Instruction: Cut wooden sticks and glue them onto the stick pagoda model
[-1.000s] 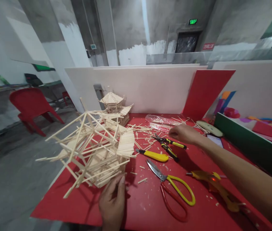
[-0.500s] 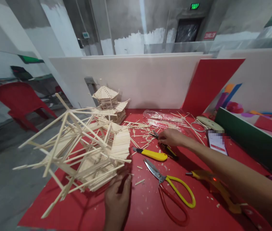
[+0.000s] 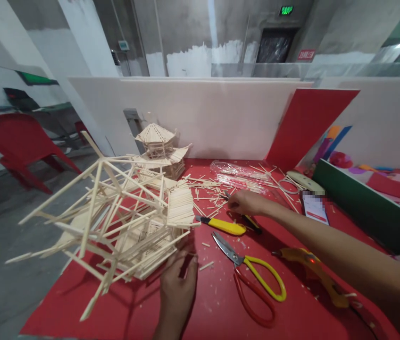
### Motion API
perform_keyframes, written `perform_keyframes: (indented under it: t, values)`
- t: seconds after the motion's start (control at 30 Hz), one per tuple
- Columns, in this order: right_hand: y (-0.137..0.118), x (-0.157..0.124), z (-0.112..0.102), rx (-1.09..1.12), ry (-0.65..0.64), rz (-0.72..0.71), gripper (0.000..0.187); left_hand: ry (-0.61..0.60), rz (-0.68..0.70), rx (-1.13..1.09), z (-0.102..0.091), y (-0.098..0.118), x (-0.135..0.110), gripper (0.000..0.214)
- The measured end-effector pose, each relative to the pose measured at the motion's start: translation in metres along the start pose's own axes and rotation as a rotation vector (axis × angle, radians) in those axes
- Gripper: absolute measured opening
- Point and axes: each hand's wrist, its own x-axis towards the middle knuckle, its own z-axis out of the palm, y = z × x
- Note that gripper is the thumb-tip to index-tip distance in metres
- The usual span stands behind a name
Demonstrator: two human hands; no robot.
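A large open-frame model of pale wooden sticks (image 3: 125, 222) stands tilted on the red table (image 3: 221, 307), overhanging its left edge. My left hand (image 3: 179, 288) grips the model's lower right corner, fingers closed on its sticks. My right hand (image 3: 245, 203) reaches across to the loose sticks (image 3: 207, 196) scattered mid-table, its fingertips pinched together; what they pinch is too small to make out. Just under that hand lie black-and-yellow pliers (image 3: 251, 222) and a yellow utility knife (image 3: 224, 226).
Yellow-and-red scissors (image 3: 253, 278) and a yellow glue gun (image 3: 313, 269) lie near me. A small stick pagoda (image 3: 159, 148), a plastic bag of sticks (image 3: 238, 177) and a phone (image 3: 313, 208) sit further back. White partitions (image 3: 203, 118), a red board (image 3: 306, 123) and a green box (image 3: 362, 203) enclose the table; a red chair (image 3: 12, 146) stands to the left.
My right hand has drawn left from beside the pliers to the loose sticks. The large model has tipped further out to the left, my left hand staying at its corner.
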Motion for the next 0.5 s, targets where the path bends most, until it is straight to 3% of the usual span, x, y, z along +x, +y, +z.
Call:
perform_keyframes:
  t: [0.23, 0.5]
  values:
    - [-0.005, 0.008, 0.001, -0.005, 0.017, -0.003, 0.033, 0.001, 0.011, 0.027, 0.002, -0.004, -0.002, 0.026]
    - [-0.029, 0.042, 0.009, -0.028, 0.074, -0.075, 0.033, 0.036, 0.023, 0.066, 0.004, -0.006, -0.002, 0.025]
